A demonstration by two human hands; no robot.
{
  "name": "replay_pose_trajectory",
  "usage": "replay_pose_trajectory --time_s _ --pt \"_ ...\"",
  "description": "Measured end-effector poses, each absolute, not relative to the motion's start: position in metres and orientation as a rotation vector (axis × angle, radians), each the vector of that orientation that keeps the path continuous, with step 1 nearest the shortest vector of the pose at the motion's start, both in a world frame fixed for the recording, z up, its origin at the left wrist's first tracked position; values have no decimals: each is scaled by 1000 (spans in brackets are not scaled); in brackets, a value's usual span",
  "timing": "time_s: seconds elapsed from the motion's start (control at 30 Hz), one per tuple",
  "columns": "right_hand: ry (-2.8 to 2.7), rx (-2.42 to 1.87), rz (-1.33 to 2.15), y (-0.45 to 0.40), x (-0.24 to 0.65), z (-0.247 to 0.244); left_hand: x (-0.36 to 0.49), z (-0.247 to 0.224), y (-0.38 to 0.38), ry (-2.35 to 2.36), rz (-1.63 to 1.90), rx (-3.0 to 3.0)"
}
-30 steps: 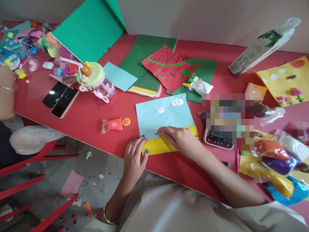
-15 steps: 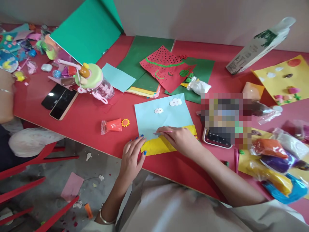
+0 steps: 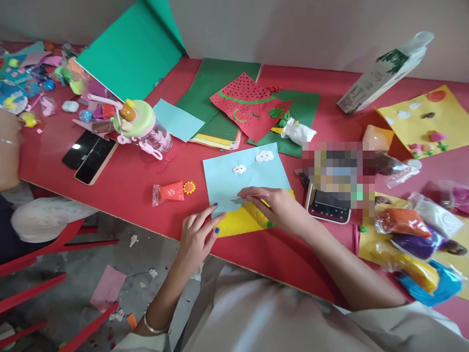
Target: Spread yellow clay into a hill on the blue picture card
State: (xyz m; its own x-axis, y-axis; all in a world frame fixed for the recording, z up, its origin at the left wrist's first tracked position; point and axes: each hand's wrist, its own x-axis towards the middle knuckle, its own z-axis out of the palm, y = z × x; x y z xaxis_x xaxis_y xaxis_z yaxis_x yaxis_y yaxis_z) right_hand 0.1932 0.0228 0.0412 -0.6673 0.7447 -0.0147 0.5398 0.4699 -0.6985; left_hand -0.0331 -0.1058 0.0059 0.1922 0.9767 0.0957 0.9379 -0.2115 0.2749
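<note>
A light blue sheet lies on the red table, with two white clouds with small faces on it and a yellow clay strip along its lower edge. My left hand rests at the strip's left end, its fingers apart and nothing in it. Over the strip's right part, my right hand pinches a thin pink tool, whose tip is close to the blue paper. A small yellow and orange sun sits left of the sheet beside a packet of orange-red clay.
Behind the sheet lie a watermelon-patterned red paper and green sheets. A lidded cup and a phone are at left. On the right are a phone, a carton and several clay bags. Another person's arm shows far left.
My left hand has shifted slightly left and its fingers have spread. The right hand has moved a little right with the pink tool, and a green spot on the strip now shows below it.
</note>
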Motion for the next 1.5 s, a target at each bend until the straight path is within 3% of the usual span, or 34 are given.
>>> replay_pose_trajectory --time_s 0.17,0.53,0.97,1.5 --pt "-2100 -1151 972 32 224 54 -35 6 -104 1839 330 2322" --pt "-2041 -1408 726 19 260 49 -3 14 -46 1721 528 2317" --pt "-2259 -1304 828 33 238 36 16 -8 -30 1606 317 2426" --pt "-2275 -1271 1054 28 241 24 9 -2 -30 1439 632 2338"
